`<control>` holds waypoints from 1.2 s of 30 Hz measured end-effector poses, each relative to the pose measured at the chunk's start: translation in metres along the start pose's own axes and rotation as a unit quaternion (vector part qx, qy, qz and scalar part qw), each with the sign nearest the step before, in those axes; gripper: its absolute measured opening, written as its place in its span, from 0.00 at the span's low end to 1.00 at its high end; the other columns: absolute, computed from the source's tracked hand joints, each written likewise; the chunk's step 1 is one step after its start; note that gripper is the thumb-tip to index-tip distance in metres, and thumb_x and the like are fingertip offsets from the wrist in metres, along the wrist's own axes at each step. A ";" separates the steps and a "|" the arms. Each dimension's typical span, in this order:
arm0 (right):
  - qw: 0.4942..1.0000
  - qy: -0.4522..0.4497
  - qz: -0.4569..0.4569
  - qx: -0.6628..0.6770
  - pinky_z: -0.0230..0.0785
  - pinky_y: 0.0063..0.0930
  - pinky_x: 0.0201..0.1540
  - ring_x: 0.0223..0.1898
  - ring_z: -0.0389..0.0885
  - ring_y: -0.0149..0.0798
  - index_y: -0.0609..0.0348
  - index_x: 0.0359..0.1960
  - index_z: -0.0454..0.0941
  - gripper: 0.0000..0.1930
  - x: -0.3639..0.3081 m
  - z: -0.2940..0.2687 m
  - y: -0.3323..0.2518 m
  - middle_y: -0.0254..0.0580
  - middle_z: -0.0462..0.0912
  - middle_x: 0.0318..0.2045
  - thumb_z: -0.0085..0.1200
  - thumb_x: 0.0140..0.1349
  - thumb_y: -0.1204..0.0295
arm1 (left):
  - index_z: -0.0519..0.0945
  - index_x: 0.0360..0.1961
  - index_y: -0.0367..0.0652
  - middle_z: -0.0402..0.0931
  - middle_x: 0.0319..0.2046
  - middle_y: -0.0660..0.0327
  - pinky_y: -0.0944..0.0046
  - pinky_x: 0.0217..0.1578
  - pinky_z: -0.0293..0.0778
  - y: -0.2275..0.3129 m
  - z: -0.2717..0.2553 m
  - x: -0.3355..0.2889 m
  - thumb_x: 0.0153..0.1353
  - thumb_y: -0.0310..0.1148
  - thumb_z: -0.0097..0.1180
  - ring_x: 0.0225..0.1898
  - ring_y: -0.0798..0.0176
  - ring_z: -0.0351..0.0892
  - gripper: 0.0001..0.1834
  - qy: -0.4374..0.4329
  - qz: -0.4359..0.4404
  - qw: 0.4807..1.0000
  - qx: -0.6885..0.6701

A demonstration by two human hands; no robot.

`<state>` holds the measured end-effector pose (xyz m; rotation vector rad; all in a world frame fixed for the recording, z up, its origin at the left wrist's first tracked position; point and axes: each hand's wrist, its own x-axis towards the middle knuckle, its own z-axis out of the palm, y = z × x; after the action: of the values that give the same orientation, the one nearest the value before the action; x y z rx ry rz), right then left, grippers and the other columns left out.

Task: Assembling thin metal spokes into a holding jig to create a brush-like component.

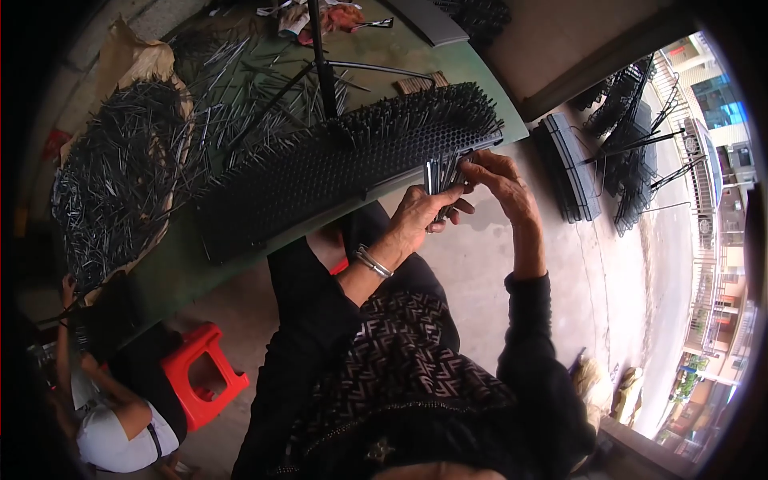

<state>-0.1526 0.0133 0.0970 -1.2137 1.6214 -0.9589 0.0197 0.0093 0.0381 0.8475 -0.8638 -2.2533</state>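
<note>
My left hand [412, 218], with metal bangles at its wrist, is closed round a bunch of thin metal rods [436, 178] whose ends point up toward the bench edge. Beside it, the fingers of my right hand [504, 186] are pinched together at the rods' right side; what lies between the fingertips is too small to make out. Just beyond both hands is a long black panel [280, 188] full of small holes. Dark rods [424, 110] stand upright in rows along its far side and right end, while bare holes show on its nearer left part.
The green bench [504, 100] holds a large heap of dark rods [120, 168] on brown paper, with loose rods scattered alongside. A black metal stand [326, 80] rises behind the panel. Lower left, another person [128, 432] sits by a red stool [204, 376]. Stacked grey panels [568, 168] stand right.
</note>
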 end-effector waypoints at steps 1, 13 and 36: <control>0.996 -0.084 -0.009 -0.001 0.68 0.25 0.43 0.36 0.77 0.28 0.65 0.39 0.81 0.16 0.002 -0.004 -0.003 0.35 0.82 0.31 0.60 0.61 0.63 | 0.82 0.46 0.42 0.84 0.34 0.60 0.77 0.19 0.56 -0.001 -0.002 0.001 0.66 0.40 0.56 0.26 0.74 0.72 0.15 0.000 -0.001 1.000 0.000; 0.991 -0.130 -0.023 -0.001 0.70 0.24 0.37 0.32 0.79 0.29 0.66 0.38 0.81 0.11 0.019 -0.011 0.012 0.37 0.82 0.29 0.59 0.62 0.69 | 0.79 0.50 0.44 0.84 0.42 0.56 0.77 0.20 0.55 0.002 -0.011 0.004 0.67 0.40 0.54 0.38 0.64 0.85 0.15 -0.050 -0.023 0.998 -0.003; 0.958 0.200 -0.187 -0.089 0.73 0.19 0.39 0.30 0.81 0.26 0.66 0.38 0.80 0.07 0.042 -0.026 0.013 0.38 0.84 0.26 0.52 0.65 0.75 | 0.82 0.44 0.46 0.84 0.42 0.61 0.72 0.22 0.62 -0.022 -0.025 0.019 0.66 0.40 0.57 0.42 0.63 0.85 0.12 0.116 -0.005 0.989 -0.091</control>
<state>-0.1875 -0.0227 0.0852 -1.5647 1.8568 -1.3907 0.0202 0.0006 0.0009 1.0048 -0.5399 -2.1485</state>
